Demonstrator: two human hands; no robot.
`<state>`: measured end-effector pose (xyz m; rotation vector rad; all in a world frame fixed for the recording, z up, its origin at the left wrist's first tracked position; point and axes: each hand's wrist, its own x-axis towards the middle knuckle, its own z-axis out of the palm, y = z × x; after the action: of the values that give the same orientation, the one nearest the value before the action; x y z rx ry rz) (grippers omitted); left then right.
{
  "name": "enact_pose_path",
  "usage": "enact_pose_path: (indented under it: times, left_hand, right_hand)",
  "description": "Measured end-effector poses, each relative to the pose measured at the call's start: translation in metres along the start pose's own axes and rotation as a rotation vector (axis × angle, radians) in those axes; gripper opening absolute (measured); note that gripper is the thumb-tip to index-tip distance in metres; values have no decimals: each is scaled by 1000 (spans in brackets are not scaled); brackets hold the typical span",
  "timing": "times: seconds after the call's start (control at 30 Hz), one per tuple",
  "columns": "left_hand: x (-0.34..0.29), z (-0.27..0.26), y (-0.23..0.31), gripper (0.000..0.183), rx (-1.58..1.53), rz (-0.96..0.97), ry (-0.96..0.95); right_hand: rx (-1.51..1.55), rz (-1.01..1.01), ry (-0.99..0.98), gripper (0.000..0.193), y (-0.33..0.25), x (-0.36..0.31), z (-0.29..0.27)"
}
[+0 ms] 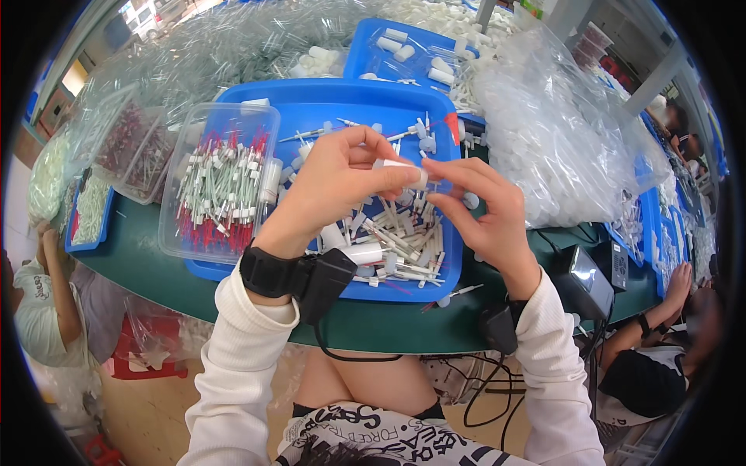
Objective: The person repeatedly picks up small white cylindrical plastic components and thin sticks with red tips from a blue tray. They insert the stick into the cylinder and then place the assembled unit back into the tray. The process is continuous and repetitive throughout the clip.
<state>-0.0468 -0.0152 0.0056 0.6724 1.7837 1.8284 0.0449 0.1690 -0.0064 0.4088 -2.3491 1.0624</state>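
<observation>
The person's left hand point(330, 182) is holding a white tube point(410, 174) above the blue tray point(311, 95), its thumb and bent fingers closing around the piece. The right hand point(493, 210) is meeting it from the other side, index finger and thumb reaching toward the tube's near end. A small translucent part point(440, 186) is showing between those two fingers (it is too small and blurred to tell whether they are actually pinching it).

Below both hands, loose thin sticks point(416, 252) are lying jumbled in the tray, and another white cylinder point(362, 253) is resting among them, tilted slightly. At the tray's left side, a clear plastic box point(167, 237) is overlapping the tray and holding a dense heap of pale rods point(221, 182) with red ends. A second blue tray point(359, 50) is sitting behind, carrying more white cylinders point(404, 53).

To the right, a large clear bag point(559, 132) of translucent pieces is bulging beside the tray, and a dark box with a glossy face point(584, 283) is standing near the edge of the green worktop point(155, 260).
</observation>
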Motion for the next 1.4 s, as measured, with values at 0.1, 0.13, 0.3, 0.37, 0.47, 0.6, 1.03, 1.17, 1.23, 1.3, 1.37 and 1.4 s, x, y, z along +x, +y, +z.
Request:
enact_pose_path:
  times: [0.1, 0.13, 0.3, 0.37, 0.47, 0.6, 1.03, 1.17, 1.23, 1.3, 1.37, 1.4]
  left_hand:
    - [-1, -1, 3, 27, -133, 56, 2]
    - [-1, -2, 3, 27, -94, 69, 1]
    - [-1, 5, -6, 27, -15, 152, -71]
    - [-1, 12, -5, 26, -39, 222, -15]
    - [-1, 18, -8, 24, -57, 351, 82]
    - [-5, 24, -4, 21, -41, 352, 135]
    - [-7, 27, -6, 22, -92, 404, 127]
    - [-8, 30, -7, 20, -38, 447, 154]
    - [-10, 28, -4, 19, -2, 439, 149]
    - [-9, 27, -7, 19, -7, 441, 139]
    - [-9, 27, -7, 20, 3, 473, 132]
    - [-9, 29, -6, 20, 14, 504, 128]
  right_hand:
    - [76, -14, 72, 34, 8, 2, -3]
    - [107, 21, 66, 33, 6, 3, -4]
    - [256, 100, 29, 35, 5, -1, -1]
    - [374, 172, 66, 34, 1, -1, 0]
    - [589, 290, 77, 30, -4, 4, -3]
    - [684, 342, 55, 25, -3, 3, -11]
    - [484, 170, 213, 25, -7, 0, -4]
    - [321, 184, 155, 26, -5, -3, -1]
    - [166, 76, 131, 27, -4, -1, -5]
    - [81, 8, 130, 27, -6, 0, -8]
    - [43, -29, 138, 27, -7, 1, -9]
    - [45, -31, 146, 27, -7, 1, -9]
